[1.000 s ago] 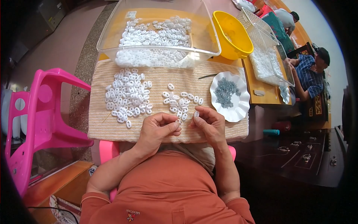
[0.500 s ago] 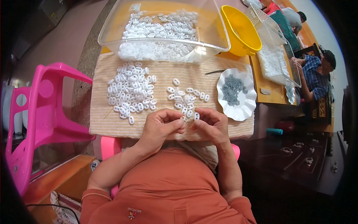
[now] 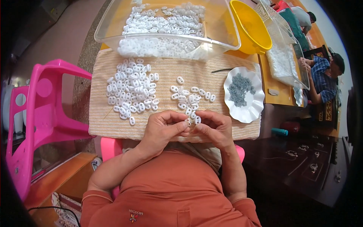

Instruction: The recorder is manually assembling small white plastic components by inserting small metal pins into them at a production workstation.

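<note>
Over the near edge of the towel, my left hand point(image 3: 170, 126) is closed in a pinch, with a small pale piece partly showing at its fingertips; its kind is unclear. Close beside it, my right hand point(image 3: 214, 126) pinches a white oval two-hole plastic piece point(image 3: 197, 120) between thumb and forefinger. A small loose group of like white pieces point(image 3: 183, 99) lies just beyond the fingertips. To the left is a larger heap of them point(image 3: 132, 89). At the right, a white wavy-rimmed plate point(image 3: 247, 114) holds many small grey-clear parts point(image 3: 241, 90).
A large clear bin point(image 3: 166, 41) of white pieces stands at the back, beside a yellow basin point(image 3: 251, 28). Left of the towel-covered table point(image 3: 211, 130) is a pink plastic chair point(image 3: 56, 109). Another person point(image 3: 321, 77) sits at the far right by a second clear bin point(image 3: 287, 77).
The view has shifted slightly. My right hand has come a little closer to my left, bringing the white piece nearer the left fingertips.
</note>
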